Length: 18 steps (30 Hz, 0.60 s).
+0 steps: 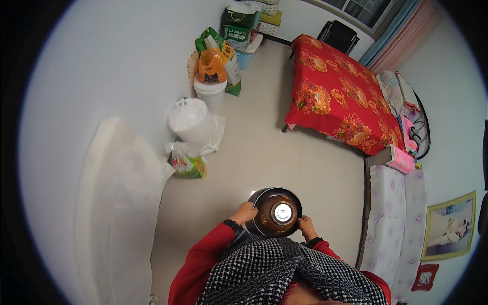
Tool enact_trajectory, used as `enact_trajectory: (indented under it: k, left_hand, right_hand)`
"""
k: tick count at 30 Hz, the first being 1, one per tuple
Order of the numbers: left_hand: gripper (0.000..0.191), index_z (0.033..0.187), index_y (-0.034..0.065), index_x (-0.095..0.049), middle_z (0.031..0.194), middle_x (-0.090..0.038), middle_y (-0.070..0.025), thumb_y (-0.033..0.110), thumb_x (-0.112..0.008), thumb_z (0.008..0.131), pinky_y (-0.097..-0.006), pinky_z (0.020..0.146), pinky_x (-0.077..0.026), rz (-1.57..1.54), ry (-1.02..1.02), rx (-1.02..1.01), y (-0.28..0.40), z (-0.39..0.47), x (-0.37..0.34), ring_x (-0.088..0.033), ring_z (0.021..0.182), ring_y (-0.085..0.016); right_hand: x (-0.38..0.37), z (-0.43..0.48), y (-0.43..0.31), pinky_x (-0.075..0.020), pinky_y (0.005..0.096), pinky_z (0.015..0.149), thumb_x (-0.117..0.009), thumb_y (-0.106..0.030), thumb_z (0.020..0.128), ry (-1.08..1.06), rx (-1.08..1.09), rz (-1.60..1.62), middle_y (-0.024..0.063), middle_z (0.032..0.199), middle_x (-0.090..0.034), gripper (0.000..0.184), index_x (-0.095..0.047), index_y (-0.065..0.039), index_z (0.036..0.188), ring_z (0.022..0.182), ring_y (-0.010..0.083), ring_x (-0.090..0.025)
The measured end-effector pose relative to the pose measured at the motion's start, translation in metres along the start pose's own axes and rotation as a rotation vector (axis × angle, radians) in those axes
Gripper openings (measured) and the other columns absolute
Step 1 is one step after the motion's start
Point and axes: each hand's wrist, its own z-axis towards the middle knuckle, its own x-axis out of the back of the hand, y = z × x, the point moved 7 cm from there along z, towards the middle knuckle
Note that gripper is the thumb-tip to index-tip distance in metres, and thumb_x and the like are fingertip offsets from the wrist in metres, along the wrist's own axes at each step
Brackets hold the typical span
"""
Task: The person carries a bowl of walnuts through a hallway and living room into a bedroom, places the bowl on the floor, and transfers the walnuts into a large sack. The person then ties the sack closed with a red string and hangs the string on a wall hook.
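Observation:
Between my hands, low in front of my body, is a wide round basin (260,199) with a dark rim. Inside it a brown bowl (268,219) with yellow floral marks lies upside down, its pale foot ring facing up. My left hand (244,213) grips the basin's rim on the left. On the opposite side my right hand (307,227) holds the rim, thumb uppermost. The lower edge of the basin is partly hidden by my checked black-and-white garment (263,259).
A white-covered piece of furniture (129,213) stands at left, beside plastic bags (187,162) and a white lidded bucket (209,93). Boxes (237,36) are stacked farther back. A bed with a red floral cover (339,87) and a sofa (389,221) line the right. Tiled floor (263,152) lies ahead.

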Motion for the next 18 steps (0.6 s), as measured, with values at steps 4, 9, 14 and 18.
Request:
enact_trajectory:
  k: [4, 9, 14, 18]
  left_hand:
    - [0.031, 0.077, -0.0048, -0.057, 0.079, -0.056, -0.0245, 0.025, -0.052, 0.071, -0.0415, 0.070, -0.043, 0.036, -0.030, -0.045, 0.051, 0.099, 0.004, -0.054, 0.076, -0.039]
    - [0.027, 0.073, -0.0052, -0.058, 0.074, -0.056, -0.0244, 0.020, -0.050, 0.068, -0.0421, 0.068, -0.044, 0.156, 0.058, -0.101, 0.114, 0.210, 0.014, -0.054, 0.073, -0.038]
    - [0.029, 0.070, -0.0074, -0.053, 0.059, -0.053, -0.0221, 0.022, -0.051, 0.073, -0.0376, 0.052, -0.043, 0.086, 0.084, -0.072, 0.159, 0.300, 0.044, -0.054, 0.053, -0.032]
    - [0.026, 0.072, -0.0076, -0.054, 0.061, -0.055, -0.0211, 0.018, -0.050, 0.073, -0.0375, 0.055, -0.045, -0.120, 0.013, 0.173, 0.156, 0.371, 0.062, -0.056, 0.056, -0.030]
  right_hand:
    - [0.043, 0.078, -0.028, -0.0374, 0.0305, 0.043, -0.047, -0.013, 0.072, 0.012, -0.003, 0.173, 0.0097, 0.057, -0.051, 0.020, -0.053, 0.006, 0.071, 0.049, 0.0176, -0.048]
    - [0.090, 0.174, -0.072, -0.0389, 0.0277, 0.047, -0.046, -0.011, 0.072, 0.013, -0.033, 0.202, 0.0078, 0.060, -0.051, 0.018, -0.054, 0.006, 0.075, 0.053, 0.0157, -0.048]
    - [0.129, 0.280, -0.159, -0.0368, 0.0285, 0.046, -0.046, -0.011, 0.072, -0.035, 0.137, 0.179, 0.0072, 0.060, -0.052, 0.020, -0.055, 0.006, 0.076, 0.052, 0.0150, -0.046]
    - [0.142, 0.359, -0.226, -0.0364, 0.0283, 0.045, -0.046, -0.011, 0.073, -0.051, 0.222, 0.074, 0.0066, 0.059, -0.052, 0.019, -0.056, 0.006, 0.075, 0.051, 0.0145, -0.046]
